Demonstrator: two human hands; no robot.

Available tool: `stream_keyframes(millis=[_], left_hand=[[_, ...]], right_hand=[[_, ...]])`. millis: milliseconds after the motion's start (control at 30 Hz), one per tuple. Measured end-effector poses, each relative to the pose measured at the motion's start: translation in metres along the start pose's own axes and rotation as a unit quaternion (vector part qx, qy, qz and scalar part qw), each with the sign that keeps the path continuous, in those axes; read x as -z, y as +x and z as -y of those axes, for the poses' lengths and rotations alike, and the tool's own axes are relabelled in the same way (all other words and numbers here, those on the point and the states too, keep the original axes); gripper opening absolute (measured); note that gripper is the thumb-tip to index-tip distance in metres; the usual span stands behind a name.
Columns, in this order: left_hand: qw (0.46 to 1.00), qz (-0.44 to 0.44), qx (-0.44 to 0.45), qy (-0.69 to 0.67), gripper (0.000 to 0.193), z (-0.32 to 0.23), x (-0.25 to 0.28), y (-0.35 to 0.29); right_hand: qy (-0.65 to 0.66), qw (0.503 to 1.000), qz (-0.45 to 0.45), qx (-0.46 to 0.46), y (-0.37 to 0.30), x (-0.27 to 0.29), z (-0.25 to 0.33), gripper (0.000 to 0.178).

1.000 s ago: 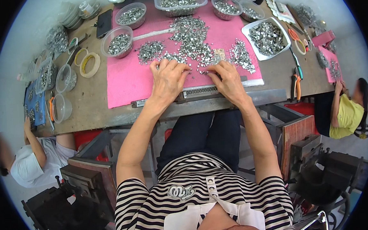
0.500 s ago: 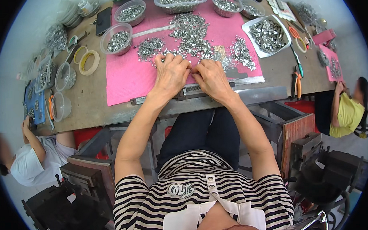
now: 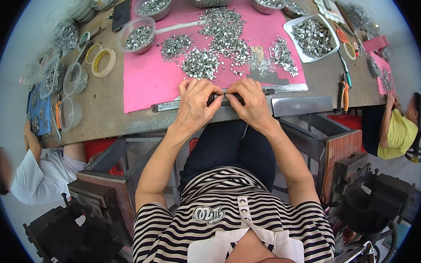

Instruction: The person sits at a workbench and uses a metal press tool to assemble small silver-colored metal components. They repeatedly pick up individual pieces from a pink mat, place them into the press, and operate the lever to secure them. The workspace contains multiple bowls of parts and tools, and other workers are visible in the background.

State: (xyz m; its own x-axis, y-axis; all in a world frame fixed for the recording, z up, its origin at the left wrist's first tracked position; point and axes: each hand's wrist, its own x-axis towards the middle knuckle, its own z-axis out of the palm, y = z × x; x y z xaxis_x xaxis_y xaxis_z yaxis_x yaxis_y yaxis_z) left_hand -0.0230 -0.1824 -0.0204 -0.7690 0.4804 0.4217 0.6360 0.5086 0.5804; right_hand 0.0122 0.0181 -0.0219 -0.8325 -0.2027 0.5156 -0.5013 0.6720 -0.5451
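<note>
At the near edge of a pink mat my left hand and my right hand meet, thumbs and fingertips pinched close together. They work over a long narrow metal bar with dark fittings lying along the table edge. Whatever sits between the fingertips is too small and hidden to name. Just beyond my left hand lies a pile of small shiny metal pieces. Past my right hand are thin silvery strips and a grey flat piece.
Tubs of metal pieces, such as a round tub and a white dish, stand around the mat. Tape rolls lie left; orange-handled pliers and a flat metal plate lie right. A person sits left, another person right.
Both hands have drawn back from the metal piles to the bar at the table edge, uncovering the near pile. Their fingertips now pinch together over the bar. The view has shifted slightly.
</note>
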Motion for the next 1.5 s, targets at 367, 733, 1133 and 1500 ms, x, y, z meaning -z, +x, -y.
stream_keyframes(millis=[367, 733, 1133, 1500], left_hand=[[0.999, -0.014, -0.005, -0.038, 0.012, 0.005, -0.002, 0.001], [0.998, -0.062, 0.009, 0.024, 0.03, -0.001, -0.004, 0.001], [0.996, -0.067, 0.004, 0.06, 0.031, 0.004, 0.002, -0.042], [0.996, -0.069, -0.005, 0.055, 0.033, 0.003, 0.0, -0.047]], right_hand=[[-0.02, 0.999, -0.041, 0.02, -0.006, 0.008, -0.006, 0.016], [-0.068, 0.99, -0.108, -0.058, -0.045, 0.038, -0.026, 0.031], [-0.141, 0.981, -0.134, -0.013, -0.068, 0.025, -0.024, 0.047], [-0.156, 0.977, -0.143, 0.0, -0.072, 0.023, -0.023, 0.046]])
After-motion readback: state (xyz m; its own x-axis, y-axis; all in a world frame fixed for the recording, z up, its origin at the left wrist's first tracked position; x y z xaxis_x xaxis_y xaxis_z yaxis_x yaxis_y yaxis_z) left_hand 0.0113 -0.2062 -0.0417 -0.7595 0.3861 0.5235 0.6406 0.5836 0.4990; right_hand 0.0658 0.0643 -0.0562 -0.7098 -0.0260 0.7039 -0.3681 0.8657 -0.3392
